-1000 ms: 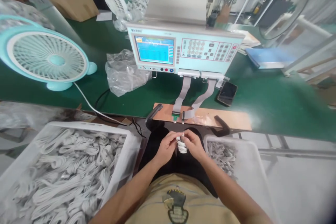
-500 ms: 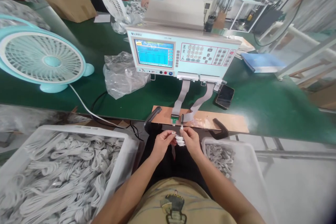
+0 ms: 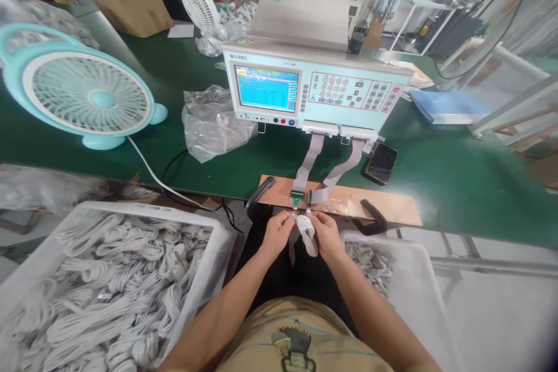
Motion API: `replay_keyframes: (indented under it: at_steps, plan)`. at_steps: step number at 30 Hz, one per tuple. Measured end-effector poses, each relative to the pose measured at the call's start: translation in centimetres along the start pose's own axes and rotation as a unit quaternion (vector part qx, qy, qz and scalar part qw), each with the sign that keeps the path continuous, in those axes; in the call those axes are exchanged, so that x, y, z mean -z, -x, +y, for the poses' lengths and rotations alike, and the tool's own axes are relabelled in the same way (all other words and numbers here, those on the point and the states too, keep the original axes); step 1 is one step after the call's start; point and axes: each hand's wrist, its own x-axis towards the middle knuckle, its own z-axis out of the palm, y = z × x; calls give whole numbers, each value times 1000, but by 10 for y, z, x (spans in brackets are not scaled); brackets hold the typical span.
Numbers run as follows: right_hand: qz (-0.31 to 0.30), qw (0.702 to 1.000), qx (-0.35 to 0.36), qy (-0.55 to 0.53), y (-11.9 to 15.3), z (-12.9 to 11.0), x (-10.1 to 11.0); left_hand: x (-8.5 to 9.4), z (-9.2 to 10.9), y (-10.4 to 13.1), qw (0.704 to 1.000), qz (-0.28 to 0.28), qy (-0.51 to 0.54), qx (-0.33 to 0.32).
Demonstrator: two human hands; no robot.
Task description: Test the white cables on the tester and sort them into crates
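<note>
A coiled white cable (image 3: 307,236) hangs between my two hands at the front edge of the bench. My left hand (image 3: 278,233) is closed in a pinch on one cable end, right below the small green circuit board (image 3: 296,201). My right hand (image 3: 328,235) pinches the other end, just under the dark upright connector (image 3: 309,197). Fingers hide the plugs, so I cannot tell whether they sit in the sockets. Grey ribbon cables (image 3: 308,163) run from both fixtures up to a bench tester (image 3: 361,93) with a lit blue screen.
A white bin (image 3: 213,226) full of coiled cables stands at left, a smaller bin (image 3: 418,279) with cables at right. Black clamps (image 3: 260,196) hold a wooden strip (image 3: 392,204). A turquoise fan (image 3: 102,99), plastic bag (image 3: 213,125) and phone (image 3: 381,163) rest on the bench. Another person sits behind.
My left hand has moved up toward the green circuit board with its cable end. The coil now hangs lower and more upright between my hands. The whole view has shifted slightly.
</note>
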Motion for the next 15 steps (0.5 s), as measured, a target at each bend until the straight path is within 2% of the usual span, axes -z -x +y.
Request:
replay_keyframes:
  at_steps: [5, 9, 15]
  plan:
    - [-8, 1000, 17, 24, -1, 1, 4, -2, 0, -5, 1000, 1, 4, -14]
    - [-7, 1000, 13, 22, -2, 1, 4, -8, -2, -3, 997, 41, 63, 14]
    - [-9, 1000, 9, 22, -2, 1, 3, -18, -8, 3, 989, 81, 122, 22]
